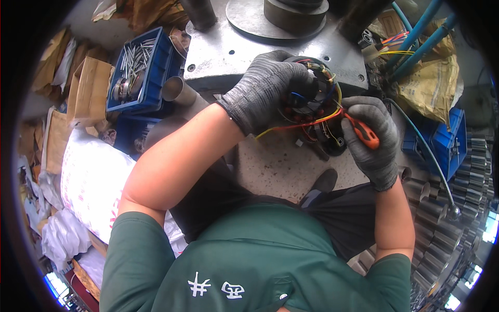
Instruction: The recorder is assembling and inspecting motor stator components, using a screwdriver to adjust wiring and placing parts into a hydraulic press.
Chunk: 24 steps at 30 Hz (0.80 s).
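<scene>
My left hand (267, 86), in a grey knit glove, grips the upper left rim of a motor stator (304, 96), a dark ring wound with coils and coloured leads. Red, orange and yellow wires (306, 123) trail from it toward the lower left. In my gloved right hand (373, 140) is an orange-handled tool (367, 134) with black on its grip, probably a screwdriver; its tip lies close to the wires at the stator's lower right edge. The stator is held up in front of the metal press table. Below it sits another dark part with wires (332, 143), partly hidden.
A steel press table (223, 57) bearing a round block (296, 18) stands ahead. At left are a blue bin of metal rods (138, 62), a cardboard box (89, 91) and a white sack (93, 174). Stacked metal cores (442, 223) and a blue crate (452, 145) fill the right.
</scene>
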{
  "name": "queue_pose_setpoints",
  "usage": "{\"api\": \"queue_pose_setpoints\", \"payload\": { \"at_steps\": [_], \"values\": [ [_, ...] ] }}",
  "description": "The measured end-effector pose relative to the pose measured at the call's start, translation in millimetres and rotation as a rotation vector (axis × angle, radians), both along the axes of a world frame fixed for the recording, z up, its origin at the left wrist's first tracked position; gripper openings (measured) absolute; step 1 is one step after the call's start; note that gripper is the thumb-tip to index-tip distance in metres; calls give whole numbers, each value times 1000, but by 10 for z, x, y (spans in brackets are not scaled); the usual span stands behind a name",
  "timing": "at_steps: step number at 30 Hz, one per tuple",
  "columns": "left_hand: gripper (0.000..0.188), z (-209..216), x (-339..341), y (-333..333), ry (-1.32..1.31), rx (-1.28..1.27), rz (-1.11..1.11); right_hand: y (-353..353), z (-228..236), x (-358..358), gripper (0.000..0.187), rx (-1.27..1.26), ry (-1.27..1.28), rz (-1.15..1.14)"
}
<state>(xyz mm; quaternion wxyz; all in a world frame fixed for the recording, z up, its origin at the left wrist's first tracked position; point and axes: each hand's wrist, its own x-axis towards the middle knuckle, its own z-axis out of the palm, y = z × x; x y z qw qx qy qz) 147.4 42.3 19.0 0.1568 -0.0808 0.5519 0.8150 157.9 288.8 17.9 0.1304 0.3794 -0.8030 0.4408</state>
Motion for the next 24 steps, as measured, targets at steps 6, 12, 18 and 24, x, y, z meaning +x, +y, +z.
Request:
{"api": "queue_pose_setpoints", "payload": {
  "at_steps": [6,12,18,24],
  "values": [
    [45,-41,-10,-17,30,-22,-1,17,-11,-67,25,59,-51,36],
    [45,23,24,106,40,-201,-17,28,-34,-84,24,172,-51,-9],
    [21,-166,-24,-33,-2,-149,-98,309,245,-95,13,-446,-686,-53],
    [14,-116,-51,-34,-112,-36,-52,547,125,-362,18,-724,-675,-155]
  ]
}}
